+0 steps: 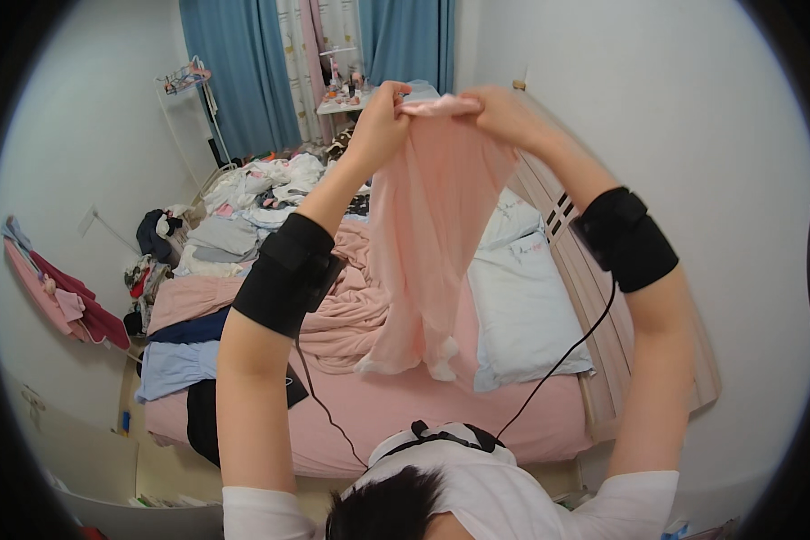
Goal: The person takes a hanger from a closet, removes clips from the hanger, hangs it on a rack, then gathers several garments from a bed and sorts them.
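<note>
A thin pink garment (439,202) hangs from both of my hands over the bed, its gathered top edge stretched between them. My left hand (386,121) grips the left end of that edge, and my right hand (496,113) pinches the right end. The fabric falls in long folds, with white trim showing at its lower ends. Behind it lies a crumpled pink blanket (341,317) on the pink bed sheet (405,418). Whether the garment is trousers or another piece of clothing, I cannot tell.
Pale pillows (530,310) lie against the headboard (601,351) on the right. A heap of clothes (263,185) covers the bed's far left, with folded garments (182,331) nearer. A white table (341,104) and blue curtains (243,74) stand beyond. Cables (580,341) run from my black armbands (624,239).
</note>
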`<state>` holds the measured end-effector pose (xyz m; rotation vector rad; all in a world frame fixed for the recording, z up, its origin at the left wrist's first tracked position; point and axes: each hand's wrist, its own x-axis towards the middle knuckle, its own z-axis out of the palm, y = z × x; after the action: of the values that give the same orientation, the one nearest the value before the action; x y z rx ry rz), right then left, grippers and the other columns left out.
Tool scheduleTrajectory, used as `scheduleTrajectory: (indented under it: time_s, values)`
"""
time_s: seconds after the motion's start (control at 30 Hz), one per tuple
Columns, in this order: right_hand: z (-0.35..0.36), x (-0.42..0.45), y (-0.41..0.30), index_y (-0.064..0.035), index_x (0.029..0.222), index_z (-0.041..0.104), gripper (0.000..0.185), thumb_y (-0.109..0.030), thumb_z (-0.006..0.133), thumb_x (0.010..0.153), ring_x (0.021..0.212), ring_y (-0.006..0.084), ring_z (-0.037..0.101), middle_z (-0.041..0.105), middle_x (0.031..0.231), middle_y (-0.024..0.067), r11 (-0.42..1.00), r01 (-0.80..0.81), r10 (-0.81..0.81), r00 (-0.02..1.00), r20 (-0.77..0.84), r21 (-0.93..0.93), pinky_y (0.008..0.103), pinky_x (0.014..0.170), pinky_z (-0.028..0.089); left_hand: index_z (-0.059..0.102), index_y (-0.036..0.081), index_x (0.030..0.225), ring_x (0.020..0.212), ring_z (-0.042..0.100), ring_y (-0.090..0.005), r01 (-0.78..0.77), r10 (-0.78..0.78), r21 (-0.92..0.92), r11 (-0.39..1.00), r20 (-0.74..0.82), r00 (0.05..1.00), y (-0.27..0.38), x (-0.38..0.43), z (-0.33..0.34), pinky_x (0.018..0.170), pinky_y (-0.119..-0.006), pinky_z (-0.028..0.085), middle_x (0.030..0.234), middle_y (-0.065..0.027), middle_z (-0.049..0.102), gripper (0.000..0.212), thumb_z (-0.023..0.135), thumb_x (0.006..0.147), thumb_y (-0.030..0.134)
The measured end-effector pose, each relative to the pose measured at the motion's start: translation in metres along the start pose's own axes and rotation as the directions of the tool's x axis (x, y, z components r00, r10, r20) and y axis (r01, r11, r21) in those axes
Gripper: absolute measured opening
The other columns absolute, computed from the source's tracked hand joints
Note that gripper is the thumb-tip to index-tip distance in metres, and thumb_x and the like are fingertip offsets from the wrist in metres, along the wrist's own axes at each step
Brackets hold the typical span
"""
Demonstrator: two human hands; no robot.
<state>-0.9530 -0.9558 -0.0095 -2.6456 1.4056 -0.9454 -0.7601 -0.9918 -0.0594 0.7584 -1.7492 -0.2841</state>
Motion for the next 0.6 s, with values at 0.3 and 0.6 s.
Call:
scheduleTrajectory:
  time_s: [0.3, 0.6]
  values:
    - [-0.087, 0.009, -0.005, -0.0018, 0.084, 0.060, 0.018, -0.016, 0.055, 0.073, 0.072, 0.0204, 0.056, 0.060, 0.074, 0.0103, 0.995, 0.013, -0.029, 0.987, -0.156, -0.103, 0.0299, 0.067, 0.043, 0.054, -0.003, 0.073, 0.059, 0.052, -0.0192, 0.059, -0.065, 0.074, 0.996, 0.081, 0.995, 0.024, 0.035, 0.012, 0.056, -0.032, 0.041, 0.062, -0.0123, 0.053, 0.021, 0.049, 0.073, 0.017]
    - [-0.122, -0.031, 0.005, -0.0032, 0.083, 0.061, 0.023, -0.025, 0.060, 0.073, 0.072, 0.0156, 0.056, 0.060, 0.077, 0.0057, 0.985, -0.140, 0.161, 0.961, -0.224, 0.105, 0.0294, 0.068, 0.043, 0.060, 0.003, 0.082, 0.062, 0.053, -0.0120, 0.256, -0.226, -0.109, 0.961, 0.227, 0.947, 0.095, 0.063, -0.005, 0.055, -0.025, 0.042, 0.067, -0.0042, 0.056, 0.029, 0.044, 0.079, 0.027]
